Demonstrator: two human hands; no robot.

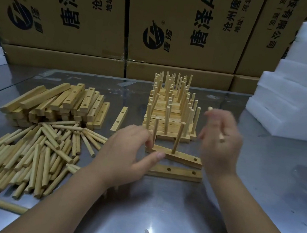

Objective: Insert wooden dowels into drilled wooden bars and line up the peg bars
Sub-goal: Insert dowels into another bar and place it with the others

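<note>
Surveying the bench from the largest item down, I noted the steel table point(154, 215) as smooth and glossy. I judged that a bar on it could skid under any sideways push. The loose dowels point(31, 154) lay heaped at lower left, with the blank bars point(61, 103) stacked behind them at middle left, both well apart from the work. The finished peg bars point(171, 109) stood in rows at upper centre, just behind the work. A careless swing could topple them or knock the rows out of line.

The working bar point(180, 158) sat at centre, askew, with two pegs standing and leaning slightly. A spare bar point(178, 172) lay just below it in the frame; whether they touched I could not tell. My left hand point(124, 151) pinched the working bar's left end, thumb on the front face and fingers by the first peg. My right hand point(220, 141) hung right of centre, blurred, fingers curled round a dowel point(221, 139). Whether it held more than one I could not tell.

The empty hole point(195, 159) lay at the bar's right end, far from my grip. Risk judged: pressing down there could rock the bar, and a dowel entering off-square could jam or sit crooked.
</note>
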